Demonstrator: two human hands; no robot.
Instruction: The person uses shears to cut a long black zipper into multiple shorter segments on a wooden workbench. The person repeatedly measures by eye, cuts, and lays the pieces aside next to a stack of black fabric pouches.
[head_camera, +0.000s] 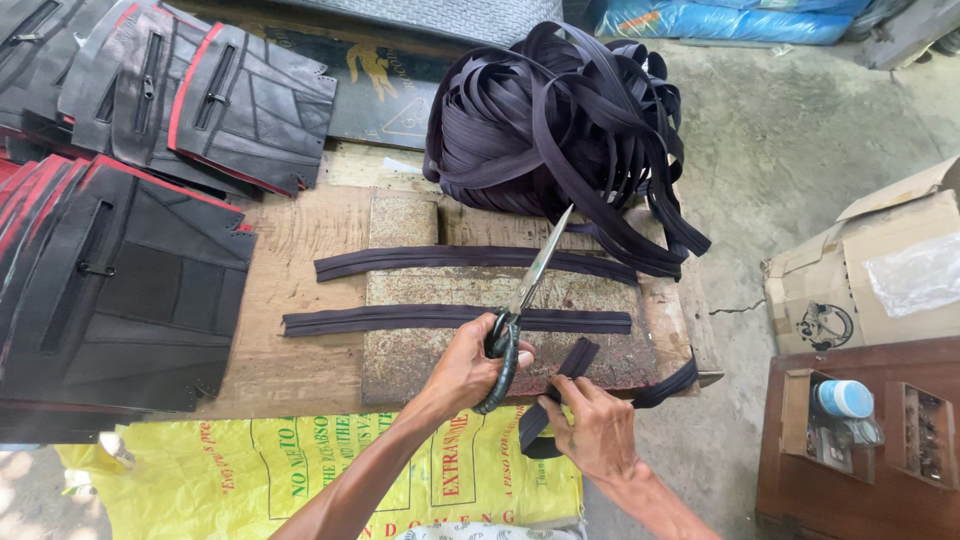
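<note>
Far left: stacks of black panels with red edging (120, 270), each with a zip slot; the stacks run off the left and top edges, so their count cannot be told.

Centre, on the wooden bench (300, 330): a rusty metal plate (440, 350) with 2 cut lengths of dark zipper tape lying across it, roughly parallel — the upper strip (400, 260) and the lower strip (380, 320). Both overhang the plate on the left.

Left hand (465, 372): fingers curled closed through the handles of a pair of scissors (520, 310). Blades together or nearly so, pointing up and away over the lower strip. Handle loops mostly hidden by the fingers.

Right hand (598, 430): thumb and fingers pinched shut on the zipper tape end (560, 385), at the plate's near edge. The tape is dark purple-black, flat, folded under the hand; its lower part is hidden behind the hand. It trails right along the bench edge.

Behind: a large tangled heap of the same tape (560, 120), loops spilling down the bench's right side.

Below: yellow printed sack (300, 470). Right: torn cardboard box (870, 270), brown wooden cabinet (860, 440), cut off at frame edge.
</note>
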